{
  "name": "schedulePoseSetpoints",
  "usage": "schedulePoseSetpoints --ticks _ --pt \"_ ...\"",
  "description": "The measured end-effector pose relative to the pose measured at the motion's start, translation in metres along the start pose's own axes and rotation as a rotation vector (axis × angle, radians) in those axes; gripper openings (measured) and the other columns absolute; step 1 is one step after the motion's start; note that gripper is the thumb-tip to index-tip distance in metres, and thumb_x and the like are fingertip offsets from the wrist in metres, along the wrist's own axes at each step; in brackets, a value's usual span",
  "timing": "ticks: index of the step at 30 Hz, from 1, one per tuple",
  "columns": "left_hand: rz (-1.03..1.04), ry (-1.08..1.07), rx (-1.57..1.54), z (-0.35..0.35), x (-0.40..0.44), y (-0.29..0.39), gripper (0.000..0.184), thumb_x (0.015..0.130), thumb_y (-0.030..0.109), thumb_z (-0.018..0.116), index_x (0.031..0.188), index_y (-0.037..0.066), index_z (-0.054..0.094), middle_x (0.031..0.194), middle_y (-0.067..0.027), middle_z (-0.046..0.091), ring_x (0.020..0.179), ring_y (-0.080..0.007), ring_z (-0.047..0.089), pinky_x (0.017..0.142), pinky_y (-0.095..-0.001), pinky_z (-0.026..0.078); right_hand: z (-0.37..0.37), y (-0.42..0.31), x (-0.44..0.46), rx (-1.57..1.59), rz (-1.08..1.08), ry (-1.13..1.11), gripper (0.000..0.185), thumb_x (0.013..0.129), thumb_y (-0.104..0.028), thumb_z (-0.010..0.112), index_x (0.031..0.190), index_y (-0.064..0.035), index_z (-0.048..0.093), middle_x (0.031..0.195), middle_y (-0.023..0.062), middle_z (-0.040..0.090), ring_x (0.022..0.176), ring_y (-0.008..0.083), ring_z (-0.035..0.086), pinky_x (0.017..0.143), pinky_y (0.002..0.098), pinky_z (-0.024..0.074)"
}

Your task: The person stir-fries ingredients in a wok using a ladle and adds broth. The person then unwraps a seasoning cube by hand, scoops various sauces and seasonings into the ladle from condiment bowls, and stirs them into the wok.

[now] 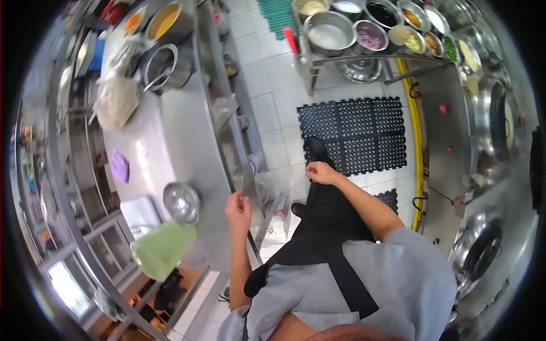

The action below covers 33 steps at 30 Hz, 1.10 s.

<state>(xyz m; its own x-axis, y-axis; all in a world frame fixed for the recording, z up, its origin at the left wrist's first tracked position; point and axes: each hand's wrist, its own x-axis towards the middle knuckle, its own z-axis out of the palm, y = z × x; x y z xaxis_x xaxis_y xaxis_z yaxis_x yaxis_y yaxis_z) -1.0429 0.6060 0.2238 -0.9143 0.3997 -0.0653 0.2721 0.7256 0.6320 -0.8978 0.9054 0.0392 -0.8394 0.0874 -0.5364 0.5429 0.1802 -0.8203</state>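
Note:
My left hand (238,211) hangs beside the edge of the steel counter (213,213), its fingers curled in with nothing visible in them. Loosely closed, my right hand (322,173) is in front of my black apron (327,224), and no object shows in it. On the counter, nearest to my left hand, are an upturned-looking shiny metal bowl (181,203) and a translucent green container (164,250). A purple cloth (119,166) lies farther along, close to a white board or tray (140,213).
Up the counter stand a filled plastic bag (117,102), a pot with a utensil (161,67) and a pot of orange liquid (170,23). Ahead, a steel stand holds several bowls, including chopped purple onion (371,37). Black mats (352,136) cover floor tiles. A yellow pipe (417,136) runs along the right.

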Motion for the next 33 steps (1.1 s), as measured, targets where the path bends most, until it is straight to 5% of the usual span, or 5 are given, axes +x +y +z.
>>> schedulePoseSetpoints --ticks 13,19,25,29,33 --pt "0.02 -0.741 0.221 0.068 0.109 -0.01 0.039 0.084 0.027 0.072 0.115 0.002 0.069 0.084 -0.0166 0.073 0.083 -0.0352 0.072 0.077 -0.0438 0.055 -0.198 0.146 -0.31 0.479 0.731 1.038 0.015 0.091 -0.014 0.058 0.09 -0.0033 0.069 0.077 0.0085 0.069 0.056 0.0173 0.068 0.048 0.0314 0.0537" --pt "0.502 -0.899 0.28 0.145 0.156 0.13 0.043 0.087 0.022 0.073 0.123 0.001 0.066 0.087 -0.0186 0.073 0.077 -0.0319 0.071 0.073 -0.0405 0.054 -0.235 0.195 -0.443 0.127 0.892 1.578 0.032 0.087 -0.021 0.07 0.113 -0.0023 0.07 0.097 0.016 0.075 0.079 0.0235 0.075 0.073 0.0359 0.0588" --pt "0.26 -1.14 -0.049 0.165 0.152 0.283 0.039 0.092 0.014 0.072 0.127 -0.001 0.065 0.085 -0.0058 0.069 0.07 -0.0115 0.062 0.064 -0.029 0.051 -0.302 0.278 -0.495 0.286 1.052 1.745 0.074 0.079 -0.032 0.079 0.143 -0.0043 0.053 0.12 0.0238 0.07 0.112 0.0337 0.068 0.1 0.0394 0.0508" --pt "0.144 -1.241 -0.226 0.169 0.171 0.4 0.028 0.096 0.01 0.069 0.121 -0.002 0.066 0.088 0.0007 0.067 0.078 -0.0085 0.06 0.07 -0.0265 0.05 -0.334 0.293 -0.498 1.345 0.479 1.752 0.023 0.086 -0.009 0.072 0.096 -0.0114 0.052 0.068 0.0051 0.053 0.049 0.0136 0.049 0.04 0.0304 0.0353" --pt "0.214 -0.984 -0.378 0.171 0.225 0.459 0.018 0.095 0.01 0.07 0.109 -0.002 0.073 0.082 0.0009 0.067 0.07 -0.007 0.057 0.062 -0.0244 0.047 -0.337 0.275 -0.537 0.774 0.816 1.892 0.023 0.086 -0.02 0.072 0.096 -0.0073 0.056 0.065 0.0009 0.051 0.046 0.0117 0.044 0.038 0.0302 0.0332"
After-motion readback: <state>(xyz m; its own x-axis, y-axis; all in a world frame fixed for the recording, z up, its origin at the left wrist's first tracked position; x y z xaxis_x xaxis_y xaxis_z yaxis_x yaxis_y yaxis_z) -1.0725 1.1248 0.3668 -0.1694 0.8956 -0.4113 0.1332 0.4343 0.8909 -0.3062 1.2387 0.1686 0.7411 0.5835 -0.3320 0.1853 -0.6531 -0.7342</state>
